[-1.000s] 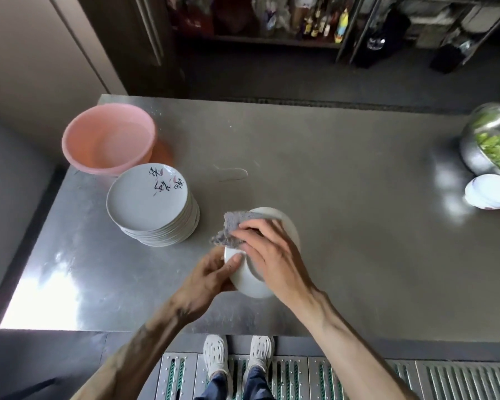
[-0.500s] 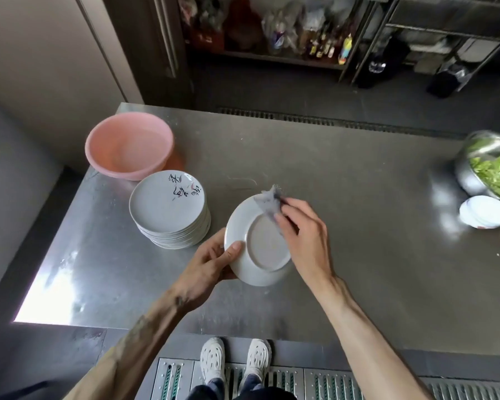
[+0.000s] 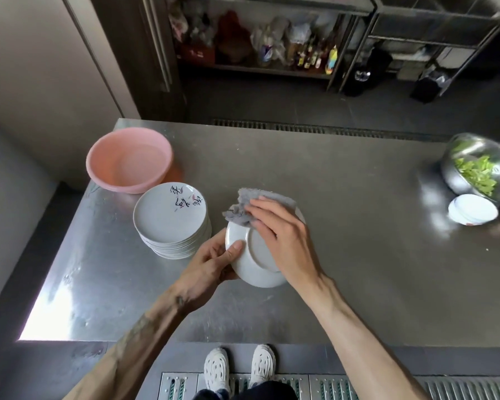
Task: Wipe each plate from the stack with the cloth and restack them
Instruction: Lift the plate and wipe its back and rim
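A white plate [image 3: 254, 264] is held underside up above the steel table [image 3: 358, 269]. My left hand [image 3: 214, 261] grips its left rim, thumb on the underside. My right hand [image 3: 280, 238] lies across the plate with straight fingers and presses a grey cloth [image 3: 243, 206] onto the plate's far part. The cloth sticks out past the fingertips. A stack of white plates [image 3: 171, 217] with dark painted marks on the top one stands just left of the held plate.
A pink basin [image 3: 129, 163] sits at the table's back left, touching the stack's far side. At the right edge stand a steel bowl of greens [image 3: 479, 168] and a small white dish stack [image 3: 472, 213]. Shelves with bottles lie beyond the table.
My right hand slid with the cloth from the plate's far rim to lie flat over more of the underside. The cloth now spreads wider. My left hand keeps its grip.
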`<state>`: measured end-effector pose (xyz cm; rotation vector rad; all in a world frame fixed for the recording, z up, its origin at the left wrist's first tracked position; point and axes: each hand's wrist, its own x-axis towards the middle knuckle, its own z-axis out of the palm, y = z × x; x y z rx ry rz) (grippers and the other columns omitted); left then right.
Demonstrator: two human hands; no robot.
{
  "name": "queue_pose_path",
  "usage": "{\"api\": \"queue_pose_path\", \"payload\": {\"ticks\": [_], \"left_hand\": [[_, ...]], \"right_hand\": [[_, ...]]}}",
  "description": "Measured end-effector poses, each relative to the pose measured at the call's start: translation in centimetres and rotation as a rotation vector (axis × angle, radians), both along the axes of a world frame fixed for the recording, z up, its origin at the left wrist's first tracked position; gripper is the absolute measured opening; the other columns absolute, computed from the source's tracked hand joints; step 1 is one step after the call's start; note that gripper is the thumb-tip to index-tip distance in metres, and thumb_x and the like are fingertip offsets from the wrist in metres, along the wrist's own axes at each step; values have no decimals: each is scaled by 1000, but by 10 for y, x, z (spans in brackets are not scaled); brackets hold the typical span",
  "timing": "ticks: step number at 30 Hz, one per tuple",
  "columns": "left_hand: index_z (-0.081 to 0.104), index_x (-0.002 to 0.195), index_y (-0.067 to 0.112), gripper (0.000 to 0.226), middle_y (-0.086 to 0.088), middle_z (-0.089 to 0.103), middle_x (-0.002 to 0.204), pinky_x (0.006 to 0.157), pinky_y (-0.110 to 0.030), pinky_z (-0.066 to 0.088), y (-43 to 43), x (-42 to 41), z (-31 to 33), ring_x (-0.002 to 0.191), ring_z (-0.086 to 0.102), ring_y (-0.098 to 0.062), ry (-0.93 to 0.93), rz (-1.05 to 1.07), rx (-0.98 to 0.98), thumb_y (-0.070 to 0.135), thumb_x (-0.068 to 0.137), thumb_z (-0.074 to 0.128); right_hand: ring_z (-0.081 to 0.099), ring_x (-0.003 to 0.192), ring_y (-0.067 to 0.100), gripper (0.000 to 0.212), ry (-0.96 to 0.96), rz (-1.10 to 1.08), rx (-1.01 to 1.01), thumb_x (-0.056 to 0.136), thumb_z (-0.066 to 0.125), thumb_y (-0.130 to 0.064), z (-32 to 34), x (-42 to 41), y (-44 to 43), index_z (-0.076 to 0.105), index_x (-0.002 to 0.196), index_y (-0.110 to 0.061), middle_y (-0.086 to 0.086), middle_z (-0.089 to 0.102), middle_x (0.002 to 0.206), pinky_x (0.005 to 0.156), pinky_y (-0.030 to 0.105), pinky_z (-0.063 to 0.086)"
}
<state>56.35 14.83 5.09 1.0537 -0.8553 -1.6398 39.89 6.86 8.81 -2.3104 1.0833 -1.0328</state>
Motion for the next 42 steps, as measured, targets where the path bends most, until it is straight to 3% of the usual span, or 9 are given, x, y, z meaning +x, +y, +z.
{"api": "queue_pose_path", "payload": {"ticks": [6, 9, 16, 21, 25, 30, 34, 39, 42], "left_hand": [[55, 145, 21, 41, -13, 64, 136, 91, -44, 58, 6, 2, 3, 118, 65, -25, 74, 115, -22, 32, 105, 55], [57, 144, 21, 41, -10, 66, 134, 87, -41, 59, 4, -5, 5, 116, 66, -23, 128, 177, -12, 31, 105, 54], [56, 144, 19, 41, -14, 65, 133, 87, -42, 59, 3, -20, 10, 114, 66, -24, 90, 140, -12, 30, 105, 52], [58, 141, 18, 42, -19, 62, 140, 95, -46, 58, -3, -25, 18, 119, 64, -28, 97, 200, -18, 32, 102, 55], [56, 143, 21, 42, -16, 63, 140, 94, -45, 59, 0, -30, 18, 119, 65, -26, 68, 176, -27, 34, 104, 55], [57, 142, 17, 41, -19, 62, 139, 92, -45, 60, 1, -33, 16, 117, 65, -26, 98, 203, -15, 31, 103, 55], [58, 142, 18, 41, -16, 64, 137, 88, -39, 59, 3, -36, 17, 116, 66, -24, 85, 175, -15, 35, 104, 55], [57, 143, 18, 40, -14, 64, 138, 91, -41, 59, -1, -31, 22, 118, 65, -24, 131, 230, -33, 29, 104, 54], [60, 141, 21, 40, -10, 65, 138, 92, -40, 58, 1, -27, 25, 120, 65, -22, 117, 239, -30, 33, 103, 54]], "right_hand": [[69, 108, 13, 20, -103, -271, 159, 96, 70, -11, -8, -41, -10, 75, 114, -4, -1, 72, 120, 96, 30, 53], [67, 111, 4, 21, -137, -331, 177, 95, 71, -9, -17, -43, 13, 76, 115, -8, -7, 71, 124, 98, 25, 52], [64, 120, 8, 26, -144, -328, 166, 96, 68, -7, 4, -38, -6, 73, 122, -6, -1, 70, 129, 106, 32, 50], [53, 134, 4, 38, -6, -16, 41, 92, 71, 0, -3, -29, 29, 69, 129, -7, -1, 63, 140, 113, 18, 39], [53, 133, 3, 34, -93, -217, 98, 95, 70, -2, -2, -37, 11, 69, 128, -6, -2, 62, 141, 113, 20, 40], [48, 137, 0, 41, -30, 24, 63, 93, 69, 2, -6, -30, 36, 67, 133, -8, -3, 59, 145, 113, 19, 39], [53, 132, 1, 35, -110, -183, 107, 94, 71, -3, -2, -32, 15, 70, 128, -9, -5, 62, 141, 112, 20, 42], [51, 134, -1, 36, -58, 32, 44, 95, 71, -9, -8, -25, 41, 69, 131, -11, -7, 62, 142, 111, 18, 41], [54, 133, 3, 33, -34, -83, 32, 95, 72, -10, -7, -38, 25, 70, 127, -8, -3, 62, 141, 112, 17, 39]]}}
